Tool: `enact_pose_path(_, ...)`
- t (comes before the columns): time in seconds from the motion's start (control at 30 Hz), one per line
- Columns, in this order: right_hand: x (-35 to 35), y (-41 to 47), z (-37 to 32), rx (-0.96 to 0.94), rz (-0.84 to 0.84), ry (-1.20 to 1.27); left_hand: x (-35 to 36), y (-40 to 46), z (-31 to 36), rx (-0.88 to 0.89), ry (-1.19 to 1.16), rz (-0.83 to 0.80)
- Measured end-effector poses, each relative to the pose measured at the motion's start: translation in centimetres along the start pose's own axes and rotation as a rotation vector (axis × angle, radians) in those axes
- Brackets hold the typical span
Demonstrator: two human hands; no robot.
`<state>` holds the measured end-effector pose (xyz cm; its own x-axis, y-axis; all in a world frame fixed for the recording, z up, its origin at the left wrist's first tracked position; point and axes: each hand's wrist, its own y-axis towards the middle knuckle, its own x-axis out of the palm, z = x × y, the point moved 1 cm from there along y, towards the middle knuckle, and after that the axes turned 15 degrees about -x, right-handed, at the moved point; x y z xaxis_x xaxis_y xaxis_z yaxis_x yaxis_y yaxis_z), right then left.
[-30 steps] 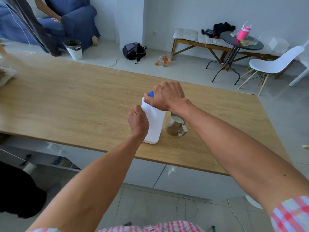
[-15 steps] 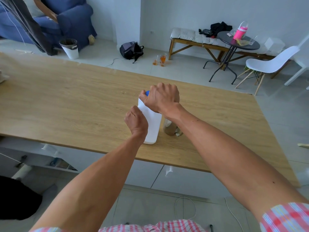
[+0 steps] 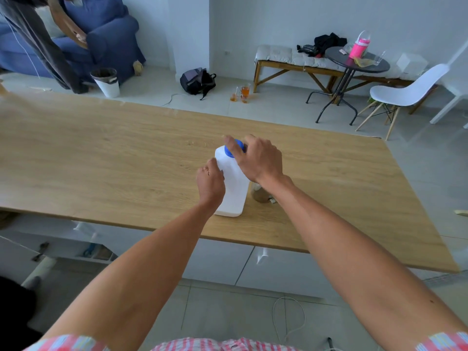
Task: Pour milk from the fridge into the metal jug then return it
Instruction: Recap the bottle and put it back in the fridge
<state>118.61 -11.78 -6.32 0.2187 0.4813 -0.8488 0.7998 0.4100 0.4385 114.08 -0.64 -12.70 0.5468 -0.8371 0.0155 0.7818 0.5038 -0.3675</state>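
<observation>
Left hand (image 3: 210,182) wrapped around milk bottle (image 3: 234,188) side; right hand (image 3: 258,159) pinched on blue cap (image 3: 239,145). Likely heavy, smooth-walled; best gripped mid-body.

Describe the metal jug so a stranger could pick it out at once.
Start at the long wooden table. Near its front edge stands a white milk bottle with a blue cap, held by the left hand and right hand. The metal jug stands just right of the bottle, half hidden under the right wrist: small, shiny, the only metal thing on the table.
</observation>
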Motion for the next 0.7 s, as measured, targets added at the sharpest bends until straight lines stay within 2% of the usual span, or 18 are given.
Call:
enact_pose_path(0.13,1.2,-3.5,0.3,0.162,0.358,0.428,-0.4,-0.2,0.3,-0.007,0.031,-0.05)
enact_pose_path(0.2,2.1,-5.5,0.0,0.28,0.431,0.564,-0.5,-0.2,0.4,-0.03,0.043,-0.056)
enact_pose_path(0.33,5.6,-9.2,-0.3,0.535,0.369,0.8,-0.7,0.1,0.7,-0.042,0.064,-0.034)
enact_pose_path(0.5,9.7,-10.5,0.3,0.846,0.077,1.008,-1.3,0.1,1.0,-0.033,0.039,-0.045)
enact_pose_path(0.57,10.9,-10.5,0.5,0.908,0.022,1.157,-1.6,0.0,1.3,-0.021,0.029,-0.048)
enact_pose_path(0.7,11.6,-10.1,0.3,0.962,0.048,1.332,-1.9,-0.3,1.4,-0.01,0.028,-0.054)
